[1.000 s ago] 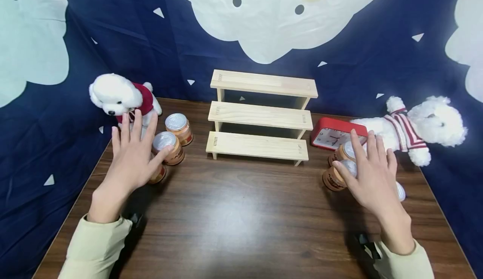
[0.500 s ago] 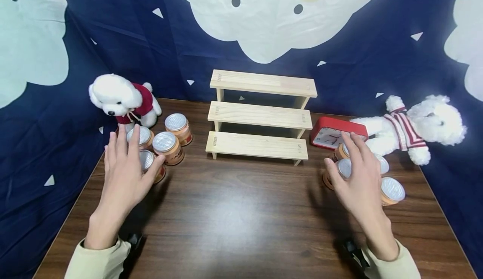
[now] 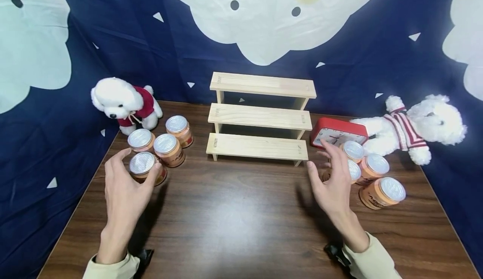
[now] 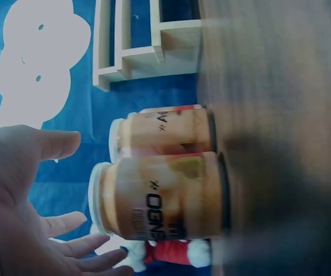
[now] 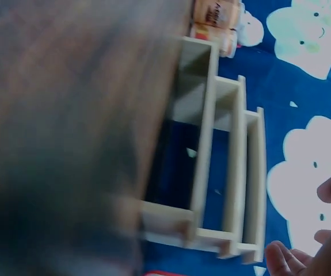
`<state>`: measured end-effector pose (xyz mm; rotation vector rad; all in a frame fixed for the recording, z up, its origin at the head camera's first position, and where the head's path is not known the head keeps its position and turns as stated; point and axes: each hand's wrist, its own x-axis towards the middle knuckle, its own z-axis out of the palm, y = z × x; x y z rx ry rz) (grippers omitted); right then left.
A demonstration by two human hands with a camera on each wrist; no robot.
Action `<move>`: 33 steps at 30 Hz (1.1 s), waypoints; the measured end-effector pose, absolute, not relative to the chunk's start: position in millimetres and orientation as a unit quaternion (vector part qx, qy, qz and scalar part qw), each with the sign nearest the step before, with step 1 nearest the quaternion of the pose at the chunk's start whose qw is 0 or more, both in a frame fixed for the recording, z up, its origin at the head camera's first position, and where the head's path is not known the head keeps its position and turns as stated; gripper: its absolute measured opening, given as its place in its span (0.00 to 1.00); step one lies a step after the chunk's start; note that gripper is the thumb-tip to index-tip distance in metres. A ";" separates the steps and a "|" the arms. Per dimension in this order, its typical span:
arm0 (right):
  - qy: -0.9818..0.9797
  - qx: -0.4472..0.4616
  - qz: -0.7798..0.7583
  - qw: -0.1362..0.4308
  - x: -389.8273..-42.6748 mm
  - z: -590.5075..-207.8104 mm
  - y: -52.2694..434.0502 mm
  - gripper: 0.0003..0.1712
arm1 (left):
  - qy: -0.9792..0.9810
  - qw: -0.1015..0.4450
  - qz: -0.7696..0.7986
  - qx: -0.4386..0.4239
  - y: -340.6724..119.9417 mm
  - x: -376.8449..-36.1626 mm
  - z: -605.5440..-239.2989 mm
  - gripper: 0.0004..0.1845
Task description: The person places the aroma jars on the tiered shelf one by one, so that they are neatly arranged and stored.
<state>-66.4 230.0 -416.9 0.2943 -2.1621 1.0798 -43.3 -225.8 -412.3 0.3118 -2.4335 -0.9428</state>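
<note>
Thumb and fingers of my left hand (image 3: 125, 197) are spread around the nearest left jar (image 3: 142, 163), an orange jar with a silver lid. In the left wrist view, a gap shows between the hand (image 4: 15, 195) and the labelled jar (image 4: 162, 198). Several matching jars, including a middle one (image 3: 168, 150), stand close together there. My right hand (image 3: 332, 189), fingers loosely bent, hovers left of the right jars, partly covering one jar (image 3: 354, 171). Nothing shows in its grasp; the right wrist view has only part of the hand (image 5: 326, 244).
A three-step wooden stand (image 3: 258, 146) is at the back middle of the brown table (image 3: 234, 228). A red clock (image 3: 341, 125) stands right of it. A white plush dog (image 3: 117, 96) sits at left; another white plush toy (image 3: 405, 132) lies at right.
My left hand has drawn back toward me, its thumb and fingers now around the nearest left jar. My right hand has shifted left, uncovering more right jars. The jars stay put.
</note>
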 end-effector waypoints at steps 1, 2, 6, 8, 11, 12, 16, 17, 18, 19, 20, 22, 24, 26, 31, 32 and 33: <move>-0.834 0.113 0.421 0.338 -67.1 -420.6 229.1 0.37 | -0.895 0.254 -0.347 0.117 -225.6 -42.8 -414.5 0.44; -0.836 0.112 0.423 0.331 -67.6 -423.9 228.4 0.37 | -0.895 0.253 -0.347 0.119 -225.4 -42.2 -416.7 0.44; -0.839 0.105 0.444 0.295 -70.0 -434.2 225.7 0.36 | -0.897 0.248 -0.345 0.125 -226.0 -41.0 -425.0 0.44; -0.837 0.098 0.462 0.277 -72.0 -438.1 224.7 0.35 | -0.897 0.246 -0.345 0.130 -227.1 -41.2 -428.3 0.44; -0.830 0.090 0.486 0.258 -77.8 -447.2 224.9 0.32 | -0.894 0.247 -0.344 0.142 -229.9 -41.5 -431.5 0.43; -0.831 0.085 0.488 0.254 -79.4 -450.3 224.9 0.31 | -0.893 0.248 -0.346 0.147 -230.9 -41.4 -432.5 0.43; -0.835 0.078 0.488 0.243 -83.4 -463.9 224.8 0.29 | -0.888 0.242 -0.355 0.160 -234.1 -41.0 -435.9 0.43; -0.837 0.078 0.485 0.240 -83.9 -467.5 224.7 0.30 | -0.888 0.239 -0.357 0.162 -234.9 -41.2 -437.0 0.42; -0.844 0.072 0.478 0.233 -82.9 -468.5 223.4 0.31 | -0.888 0.235 -0.358 0.165 -235.7 -41.5 -438.1 0.42; -0.846 0.069 0.477 0.229 -83.1 -471.7 223.1 0.32 | -0.888 0.231 -0.361 0.167 -236.5 -41.8 -439.1 0.41; -0.848 0.064 0.477 0.223 -83.3 -474.9 222.9 0.33 | -0.887 0.227 -0.363 0.171 -237.5 -42.2 -440.1 0.41; -0.849 0.051 0.483 0.208 -83.5 -480.7 222.4 0.34 | -0.887 0.221 -0.365 0.178 -239.1 -42.9 -442.4 0.42; -0.845 0.036 0.498 0.191 -83.6 -485.6 222.7 0.35 | -0.885 0.219 -0.370 0.179 -240.5 -44.0 -445.2 0.44; -0.838 0.021 0.516 0.179 -83.8 -488.7 223.1 0.35 | -0.882 0.221 -0.378 0.173 -241.1 -45.2 -447.7 0.45; -0.808 0.001 0.571 0.148 -84.2 -490.0 224.3 0.34 | -0.868 0.239 -0.401 0.166 -241.3 -46.2 -452.6 0.46; -0.802 -0.004 0.581 0.140 -84.1 -489.7 224.3 0.34 | -0.866 0.241 -0.405 0.168 -241.4 -46.2 -453.6 0.46; -0.796 -0.008 0.590 0.132 -84.0 -489.5 224.2 0.34 | -0.863 0.242 -0.409 0.171 -241.4 -46.3 -454.2 0.46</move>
